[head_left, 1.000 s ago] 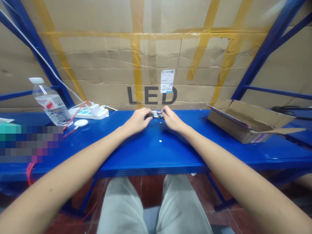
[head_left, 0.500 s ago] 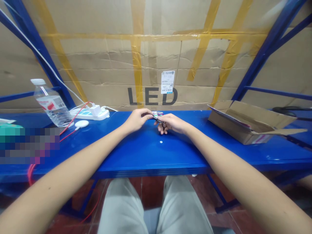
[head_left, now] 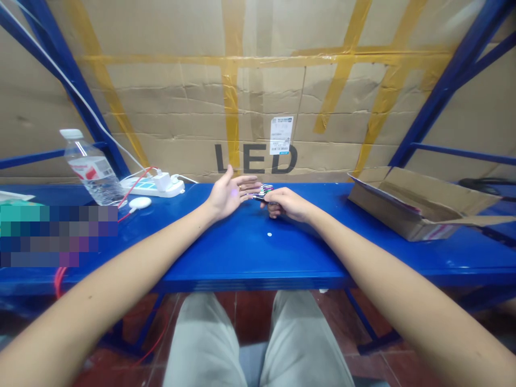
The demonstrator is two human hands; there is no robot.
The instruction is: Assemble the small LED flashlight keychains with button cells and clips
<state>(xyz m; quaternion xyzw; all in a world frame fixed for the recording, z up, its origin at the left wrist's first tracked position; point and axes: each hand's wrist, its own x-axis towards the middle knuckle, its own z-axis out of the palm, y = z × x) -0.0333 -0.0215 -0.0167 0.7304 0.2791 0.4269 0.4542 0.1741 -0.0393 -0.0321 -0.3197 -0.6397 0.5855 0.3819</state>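
My left hand (head_left: 228,193) is open, thumb up and fingers spread toward the right, with the palm turned to my other hand. A small violet glow falls on that palm. My right hand (head_left: 284,204) grips a slim dark penlight (head_left: 260,198), its tip pointing left at the open palm. Behind the fingers lie several slim items with coloured and silvery ends (head_left: 266,188), partly hidden by both hands. A small white disc (head_left: 270,234) rests on the blue table (head_left: 242,252) nearer to me.
An open cardboard box (head_left: 403,215) stands at the right. On the left are a water bottle (head_left: 94,174), a white power strip (head_left: 173,187) with cables, and a round white puck (head_left: 140,202) on a red cord. A large taped cardboard wall (head_left: 181,107) rises behind.
My left hand has let go of the penlight and opened, palm facing right. The right hand has closed round the penlight, and a violet glow now shows on the left palm.
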